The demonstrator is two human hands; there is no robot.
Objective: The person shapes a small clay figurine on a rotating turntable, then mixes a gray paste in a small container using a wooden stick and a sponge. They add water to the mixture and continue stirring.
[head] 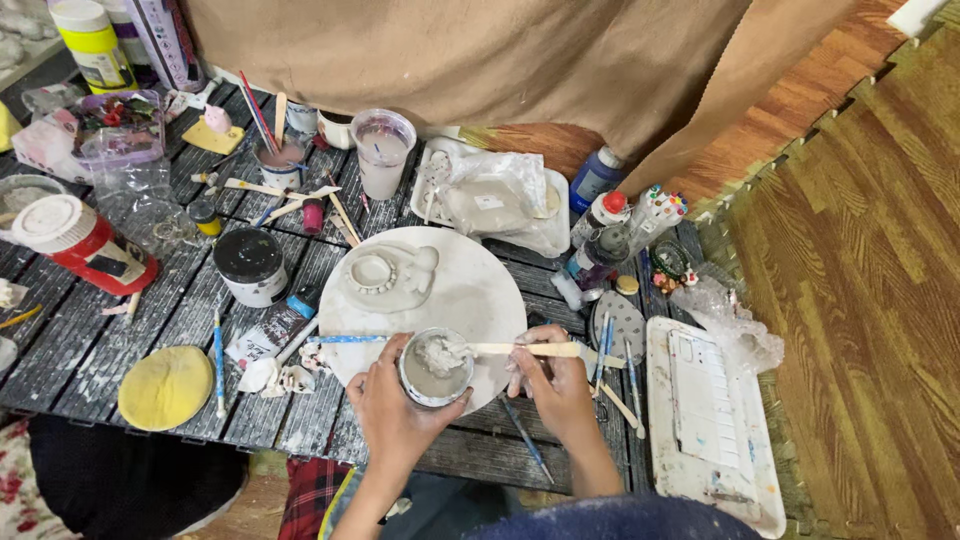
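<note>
Your left hand (392,405) is wrapped around a small round cup (436,368) of grey paste, holding it firmly at the near edge of the round white board (470,290), so that it does not turn or slide while you work in it. Your right hand (553,385) pinches one flat wooden stick (520,349) between its fingers; the stick lies almost level, its far end dipped in the paste, a good angle for scooping or stirring. On the board, further from you, rests one pale clay piece (388,275) with a ring shape on it, kept apart from the cup. Around you I count one yellow round sponge (166,387) at the left, one black-lidded jar (251,265), one red container with a white lid (80,243), and two white trays: one behind the board (553,225), one at your right (715,420).
</note>
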